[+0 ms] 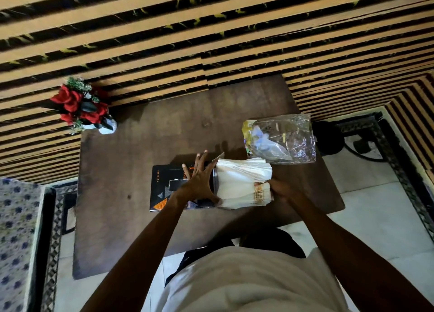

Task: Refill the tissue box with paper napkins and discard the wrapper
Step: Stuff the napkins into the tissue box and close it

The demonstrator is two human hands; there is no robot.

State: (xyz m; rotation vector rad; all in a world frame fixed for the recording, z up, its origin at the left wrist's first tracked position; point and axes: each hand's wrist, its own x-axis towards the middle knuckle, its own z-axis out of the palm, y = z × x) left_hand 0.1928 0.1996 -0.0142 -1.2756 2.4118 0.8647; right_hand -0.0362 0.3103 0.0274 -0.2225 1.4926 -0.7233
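Observation:
A thick stack of white paper napkins (242, 182) stands in the middle of the dark wooden table (122, 166). My right hand (281, 190) grips the stack's right side, near an orange printed band. My left hand (199, 182) has its fingers spread and presses flat against the stack's left side, the thumb under the near corner. Under the left hand lies the black tissue box (162, 189) with orange and white triangles, mostly covered by hand and wrist. The clear plastic wrapper (284, 140) with a yellow printed end lies crumpled on the table just beyond the napkins.
A small white vase of red flowers (82, 107) stands at the table's far left corner. A striped slatted wall runs behind the table. A patterned cushion (16, 241) sits at the left. Pale tiled floor (366, 208) shows to the right.

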